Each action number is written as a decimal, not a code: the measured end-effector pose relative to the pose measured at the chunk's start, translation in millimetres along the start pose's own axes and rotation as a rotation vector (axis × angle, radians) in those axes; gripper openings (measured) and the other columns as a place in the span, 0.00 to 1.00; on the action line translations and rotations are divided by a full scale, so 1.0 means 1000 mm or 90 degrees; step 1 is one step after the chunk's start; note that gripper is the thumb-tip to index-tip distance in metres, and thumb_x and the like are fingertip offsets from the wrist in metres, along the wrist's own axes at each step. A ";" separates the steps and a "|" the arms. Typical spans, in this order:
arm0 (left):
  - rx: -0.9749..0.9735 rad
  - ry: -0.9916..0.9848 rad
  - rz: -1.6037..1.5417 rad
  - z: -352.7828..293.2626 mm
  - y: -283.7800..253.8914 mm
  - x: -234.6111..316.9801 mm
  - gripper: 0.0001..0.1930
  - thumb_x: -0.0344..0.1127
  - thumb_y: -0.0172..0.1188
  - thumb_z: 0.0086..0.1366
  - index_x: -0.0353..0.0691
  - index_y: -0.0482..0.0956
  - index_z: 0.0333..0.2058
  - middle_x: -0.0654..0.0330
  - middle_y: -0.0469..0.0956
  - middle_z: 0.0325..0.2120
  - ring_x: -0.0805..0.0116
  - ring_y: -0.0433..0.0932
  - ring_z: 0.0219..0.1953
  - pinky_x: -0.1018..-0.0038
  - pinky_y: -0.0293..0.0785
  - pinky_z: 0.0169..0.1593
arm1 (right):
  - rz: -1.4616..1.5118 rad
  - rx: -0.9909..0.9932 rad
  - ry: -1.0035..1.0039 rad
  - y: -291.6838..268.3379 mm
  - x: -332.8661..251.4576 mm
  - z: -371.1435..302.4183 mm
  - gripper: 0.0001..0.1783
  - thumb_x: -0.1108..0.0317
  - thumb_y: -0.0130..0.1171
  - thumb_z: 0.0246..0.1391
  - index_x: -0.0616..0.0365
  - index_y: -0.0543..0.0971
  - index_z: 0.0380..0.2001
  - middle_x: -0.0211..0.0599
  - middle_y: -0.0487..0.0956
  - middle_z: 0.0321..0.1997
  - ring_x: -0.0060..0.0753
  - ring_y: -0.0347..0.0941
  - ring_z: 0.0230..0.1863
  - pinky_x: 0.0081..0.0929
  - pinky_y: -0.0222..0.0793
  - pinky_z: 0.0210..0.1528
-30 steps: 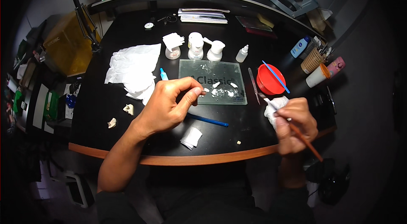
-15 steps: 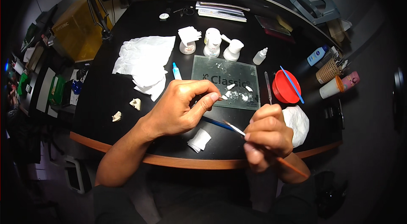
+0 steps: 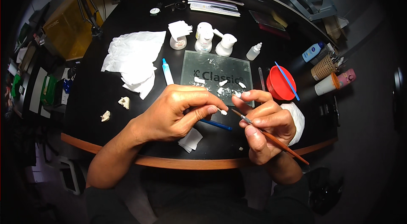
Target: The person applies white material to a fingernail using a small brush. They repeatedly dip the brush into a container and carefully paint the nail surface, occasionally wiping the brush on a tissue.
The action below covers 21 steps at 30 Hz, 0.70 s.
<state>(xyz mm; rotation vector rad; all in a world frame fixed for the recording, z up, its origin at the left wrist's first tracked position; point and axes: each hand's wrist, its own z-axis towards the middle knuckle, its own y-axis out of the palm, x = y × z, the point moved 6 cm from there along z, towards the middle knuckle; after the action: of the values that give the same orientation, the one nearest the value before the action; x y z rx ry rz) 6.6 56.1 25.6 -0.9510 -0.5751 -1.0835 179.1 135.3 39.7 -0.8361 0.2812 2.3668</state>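
My left hand (image 3: 178, 112) is closed in a pinch, thumb against forefinger. A tiny white tooth-shaped piece (image 3: 224, 112) sticks out from its fingertips, seemingly on a thin stem. Opposite it, my right hand (image 3: 271, 122) grips a fine brush with a brown handle (image 3: 283, 145), its upper fingers loosely raised. The dark brush tip points at the white piece, a small gap apart. Beyond both hands lies a glass slab (image 3: 190, 65) with white powder and several small white pieces. Under the left fingers, a blue stick (image 3: 218, 125) is partly hidden.
White bottles (image 3: 204, 40) stand behind the slab, near a dropper bottle (image 3: 254, 51). A red bowl (image 3: 280, 86) bears a blue stick at right. White tissue (image 3: 133, 56), a blue-white tube (image 3: 167, 71) and two dental models (image 3: 124, 102) lie left. Folded paper (image 3: 190, 140) sits in front.
My right hand has come up closer to the left, its fingers loosening and lifting, and the brush tip now nears the white piece. The whole view has shifted slightly.
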 end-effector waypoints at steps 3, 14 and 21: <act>-0.048 -0.012 0.035 0.002 0.003 0.003 0.07 0.26 0.63 0.68 0.34 0.86 0.42 0.56 0.82 0.28 0.67 0.81 0.28 0.73 0.73 0.31 | -0.007 -0.036 -0.015 0.001 -0.002 0.000 0.16 0.90 0.58 0.47 0.65 0.76 0.39 0.46 0.81 0.33 0.56 0.77 0.58 0.48 0.80 0.61; -0.031 0.039 0.010 0.001 0.005 0.003 0.03 0.25 0.63 0.67 0.34 0.85 0.38 0.57 0.80 0.26 0.65 0.79 0.26 0.71 0.71 0.30 | 0.003 -0.024 -0.008 0.004 0.001 -0.004 0.12 0.86 0.58 0.48 0.66 0.77 0.38 0.45 0.80 0.33 0.52 0.75 0.55 0.47 0.83 0.57; -0.036 0.026 0.003 0.002 0.006 0.005 0.03 0.26 0.63 0.68 0.35 0.85 0.38 0.58 0.79 0.26 0.67 0.78 0.26 0.70 0.71 0.30 | -0.023 -0.027 -0.027 0.006 0.000 -0.004 0.12 0.87 0.56 0.45 0.67 0.76 0.36 0.45 0.79 0.33 0.51 0.75 0.54 0.47 0.85 0.54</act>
<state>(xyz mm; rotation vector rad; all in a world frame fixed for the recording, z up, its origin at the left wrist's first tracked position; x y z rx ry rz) 14.0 55.8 28.3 -0.9760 -0.5108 -1.1181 178.0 129.1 36.5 -0.8024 0.1973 2.3617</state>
